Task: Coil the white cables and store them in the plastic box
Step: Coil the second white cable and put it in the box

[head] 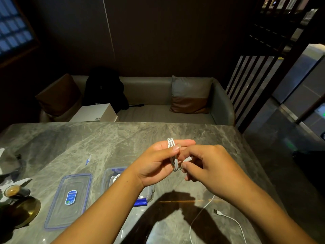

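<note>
My left hand (157, 162) holds a coiled white cable (173, 155) wound around its fingers, thumb pressed on the loops, above the table. My right hand (209, 166) pinches the cable's white plug end (187, 159) right beside the coil. The clear plastic box (110, 175) with blue clips lies under my left forearm, with a white cable partly visible inside. Its lid (70, 199) lies flat to the left. A second white cable (228, 217) lies loose on the table at the lower right, its USB plug showing.
The grey marble table (105, 138) holds a small cup (13, 190) on a gold saucer and crumpled paper at the left edge, and a small blue-white stick (88, 159). Behind it a sofa has cushions, a black bag and a white box.
</note>
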A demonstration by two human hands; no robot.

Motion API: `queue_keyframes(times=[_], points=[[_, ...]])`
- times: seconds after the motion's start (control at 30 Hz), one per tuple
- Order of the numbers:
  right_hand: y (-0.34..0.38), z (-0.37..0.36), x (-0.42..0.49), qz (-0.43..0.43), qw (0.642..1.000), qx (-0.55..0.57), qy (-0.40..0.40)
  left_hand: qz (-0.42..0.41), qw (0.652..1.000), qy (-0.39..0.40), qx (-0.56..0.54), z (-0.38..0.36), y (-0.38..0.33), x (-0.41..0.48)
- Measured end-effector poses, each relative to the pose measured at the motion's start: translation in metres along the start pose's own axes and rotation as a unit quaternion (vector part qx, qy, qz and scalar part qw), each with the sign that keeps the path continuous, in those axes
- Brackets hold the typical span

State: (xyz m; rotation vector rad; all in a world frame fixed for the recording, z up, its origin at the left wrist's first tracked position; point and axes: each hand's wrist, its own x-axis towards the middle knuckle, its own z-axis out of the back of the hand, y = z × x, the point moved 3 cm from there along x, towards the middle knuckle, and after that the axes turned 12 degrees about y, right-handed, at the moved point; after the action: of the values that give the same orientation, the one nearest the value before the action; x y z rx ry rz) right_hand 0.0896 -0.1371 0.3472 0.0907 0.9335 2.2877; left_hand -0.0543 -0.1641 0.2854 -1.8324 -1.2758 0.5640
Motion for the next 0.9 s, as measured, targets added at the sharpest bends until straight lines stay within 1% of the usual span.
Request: queue_keyframes(times=[0.07, 0.13, 0.23, 0.33, 0.4, 0.47, 0.5, 0.57, 0.63, 0.7, 0.77, 0.9], points=[[0.001, 0.004, 0.002, 0.005, 1.000, 0.001, -0.017, 0.001, 1.000, 0.001, -0.004, -0.003, 0.000, 0.000], [0.000, 0.007, 0.005, 0.012, 0.999, -0.026, -0.031, 0.001, 1.000, 0.009, -0.020, -0.008, -0.001, 0.000], [0.001, 0.012, 0.009, 0.031, 0.992, -0.113, -0.054, 0.017, 0.999, 0.020, -0.037, -0.012, -0.001, 0.000], [0.004, 0.014, 0.011, 0.067, 0.974, -0.210, -0.058, 0.034, 0.998, 0.026, -0.043, -0.010, 0.001, -0.002], [0.002, 0.017, 0.013, 0.083, 0.970, -0.220, -0.057, 0.046, 0.997, 0.039, -0.040, -0.009, 0.003, -0.004], [-0.004, 0.023, 0.016, 0.087, 0.979, -0.181, -0.043, 0.065, 0.995, 0.071, -0.031, -0.013, 0.004, -0.005], [-0.008, 0.025, 0.018, 0.091, 0.985, -0.147, -0.023, 0.074, 0.992, 0.095, -0.031, -0.016, 0.005, -0.005], [-0.012, 0.026, 0.022, 0.104, 0.992, -0.055, 0.040, 0.087, 0.986, 0.141, -0.035, -0.024, 0.005, -0.005], [-0.016, 0.023, 0.023, 0.120, 0.986, 0.057, 0.103, 0.095, 0.981, 0.165, -0.037, -0.028, 0.006, -0.003], [-0.017, 0.020, 0.024, 0.130, 0.974, 0.120, 0.141, 0.098, 0.979, 0.175, -0.036, -0.029, 0.005, -0.002], [-0.018, 0.018, 0.024, 0.141, 0.967, 0.150, 0.152, 0.098, 0.977, 0.184, -0.041, -0.028, 0.005, -0.002], [-0.023, 0.016, 0.026, 0.149, 0.962, 0.184, 0.137, 0.109, 0.968, 0.195, -0.113, -0.026, 0.009, 0.000]])
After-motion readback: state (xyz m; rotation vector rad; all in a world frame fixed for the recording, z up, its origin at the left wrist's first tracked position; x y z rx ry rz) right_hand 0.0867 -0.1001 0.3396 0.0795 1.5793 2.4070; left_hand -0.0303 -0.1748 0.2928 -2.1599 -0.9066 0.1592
